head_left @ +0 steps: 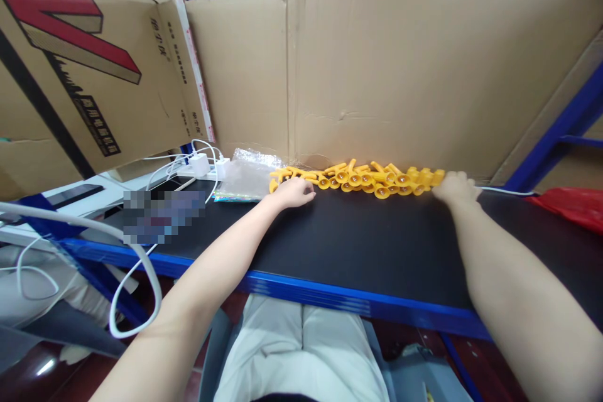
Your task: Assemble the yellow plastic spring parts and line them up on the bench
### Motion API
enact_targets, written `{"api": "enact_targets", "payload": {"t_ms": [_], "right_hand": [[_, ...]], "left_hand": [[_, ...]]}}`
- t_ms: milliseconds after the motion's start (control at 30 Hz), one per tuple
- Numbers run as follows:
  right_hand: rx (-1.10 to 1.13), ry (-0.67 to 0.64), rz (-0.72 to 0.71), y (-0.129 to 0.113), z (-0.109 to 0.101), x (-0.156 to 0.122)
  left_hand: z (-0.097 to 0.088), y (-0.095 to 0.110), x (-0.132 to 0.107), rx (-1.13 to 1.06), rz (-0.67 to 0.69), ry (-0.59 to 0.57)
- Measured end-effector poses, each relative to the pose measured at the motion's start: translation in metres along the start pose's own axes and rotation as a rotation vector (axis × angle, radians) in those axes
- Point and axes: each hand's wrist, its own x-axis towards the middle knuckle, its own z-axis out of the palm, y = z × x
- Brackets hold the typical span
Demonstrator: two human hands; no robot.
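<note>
A row of several small yellow plastic parts (372,179) lies along the back of the black table (358,245), against a cardboard wall. My left hand (293,193) rests palm down at the row's left end, fingers curled over the nearest yellow pieces. My right hand (455,187) lies at the row's right end, touching the last pieces, its fingers bent and mostly hidden behind the knuckles. Both arms reach far forward across the table.
A clear plastic bag (245,177) lies left of the row. A white power strip with chargers (200,166) and white cables (136,276) sit at the left. Cardboard panels (377,69) wall the back. A red bag (572,206) lies at the right edge.
</note>
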Motion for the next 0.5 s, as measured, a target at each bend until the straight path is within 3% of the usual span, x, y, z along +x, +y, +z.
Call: {"api": "enact_targets", "payload": {"t_ms": [167,333,500], "right_hand": [[-0.052,-0.077,0.122,-0.005,-0.017,-0.009],[-0.055,-0.31,0.207,-0.001,-0.02,-0.01],[-0.093,-0.305,0.152,0.003,-0.017,-0.014]], "left_hand": [[0.001,-0.001,0.001,-0.009,0.009,0.001],[-0.001,0.001,0.0,-0.002,0.013,0.0],[-0.001,0.001,-0.001,-0.001,-0.006,-0.007]]}}
